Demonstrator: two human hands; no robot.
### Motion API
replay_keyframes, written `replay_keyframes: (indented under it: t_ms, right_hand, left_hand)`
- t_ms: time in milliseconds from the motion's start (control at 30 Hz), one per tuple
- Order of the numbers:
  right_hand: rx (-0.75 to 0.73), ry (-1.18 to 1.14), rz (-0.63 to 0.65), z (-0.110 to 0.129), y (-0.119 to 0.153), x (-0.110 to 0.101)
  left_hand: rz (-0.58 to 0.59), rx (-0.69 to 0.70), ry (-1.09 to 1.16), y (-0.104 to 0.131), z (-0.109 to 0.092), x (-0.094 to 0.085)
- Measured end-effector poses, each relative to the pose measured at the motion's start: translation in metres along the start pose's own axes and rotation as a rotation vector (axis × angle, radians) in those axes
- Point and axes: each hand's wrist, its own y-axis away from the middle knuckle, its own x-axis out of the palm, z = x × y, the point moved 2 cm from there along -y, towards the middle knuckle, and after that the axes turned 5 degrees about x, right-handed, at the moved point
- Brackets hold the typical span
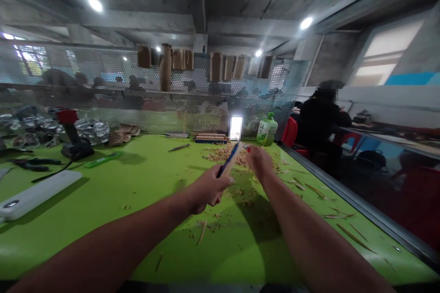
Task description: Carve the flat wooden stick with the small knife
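Observation:
My left hand (209,188) is closed around the lower end of a narrow pale wooden strip (234,158) with a dark blue face, which slants up and away from me above the table. Just right of the strip's upper end, my right hand (260,161) has its fingers curled closed. A small red and shiny bit shows at those fingers, but the rest of what they hold is hidden. Behind and below both hands lies a heap of wood shavings (220,153), with finer chips scattered nearer to me on the green tabletop (144,224).
Beyond the shavings are stacked wooden strips (210,138) and a green bottle (267,129). A cordless drill (70,132), pliers (36,163) and a long white case (41,194) lie left. A perforated metal screen (151,110) borders the back. A person (319,116) sits at right.

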Motion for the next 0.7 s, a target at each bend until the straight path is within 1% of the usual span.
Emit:
replay_keyframes:
  t_ms: [33, 100, 133, 200, 267, 333, 400, 500, 600, 700]
  right_hand:
    - [0.080, -0.027, 0.036, -0.009, -0.004, -0.001]
    - [0.159, -0.045, 0.030, -0.023, -0.011, -0.005]
    - [0.185, -0.061, 0.002, -0.026, -0.012, -0.007]
    - [0.179, -0.096, -0.043, -0.024, -0.011, -0.010]
    - [0.109, -0.113, -0.038, -0.010, -0.003, -0.008]
    - [-0.009, -0.099, -0.021, 0.010, 0.009, -0.006]
    - [-0.136, -0.070, -0.022, 0.029, 0.023, -0.005]
    - [-0.281, -0.003, 0.023, 0.052, 0.044, -0.006]
    - [-0.360, 0.051, 0.060, 0.066, 0.058, -0.008]
    - [-0.384, 0.077, 0.070, 0.071, 0.064, -0.009]
  left_hand:
    - [0.035, 0.016, 0.004, 0.002, -0.001, 0.002]
    - [0.038, 0.033, 0.022, 0.003, -0.001, 0.001]
    - [0.005, 0.036, 0.035, 0.001, 0.000, -0.001]
    - [-0.089, 0.037, 0.058, -0.006, 0.005, -0.009]
    - [-0.157, 0.047, 0.068, -0.016, 0.010, -0.016]
    - [-0.205, 0.053, 0.049, -0.023, 0.013, -0.021]
    - [-0.245, 0.048, 0.013, -0.028, 0.014, -0.024]
    - [-0.297, 0.043, -0.032, -0.030, 0.013, -0.027]
    - [-0.346, 0.066, -0.054, -0.031, 0.011, -0.029]
    - [-0.385, 0.080, -0.087, -0.032, 0.010, -0.029]
